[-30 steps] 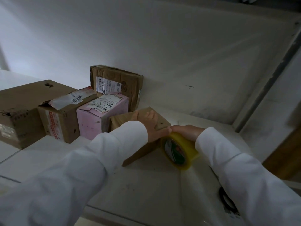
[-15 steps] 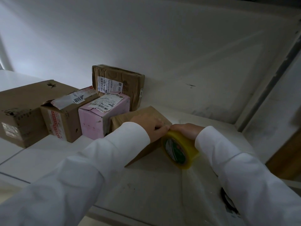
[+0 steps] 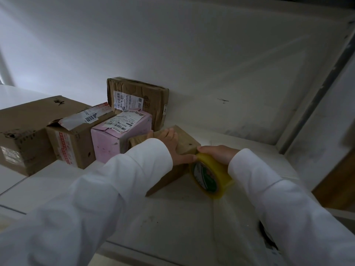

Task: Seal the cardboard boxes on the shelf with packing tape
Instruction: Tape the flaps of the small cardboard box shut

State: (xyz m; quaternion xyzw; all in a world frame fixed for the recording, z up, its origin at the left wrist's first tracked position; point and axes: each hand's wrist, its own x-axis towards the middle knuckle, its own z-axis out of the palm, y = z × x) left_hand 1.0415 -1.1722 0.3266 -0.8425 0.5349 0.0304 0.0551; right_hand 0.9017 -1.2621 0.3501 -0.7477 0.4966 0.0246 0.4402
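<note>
While left hand presses flat, fingers spread, on small box, right hand grips tape roll beside box, pink box behind it on shelf

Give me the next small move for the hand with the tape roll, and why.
Probably pull the tape roll further down the small box's near side. The right hand grips the roll at the box's corner while the left hand lies flat on top, apparently pinning the box.
</note>
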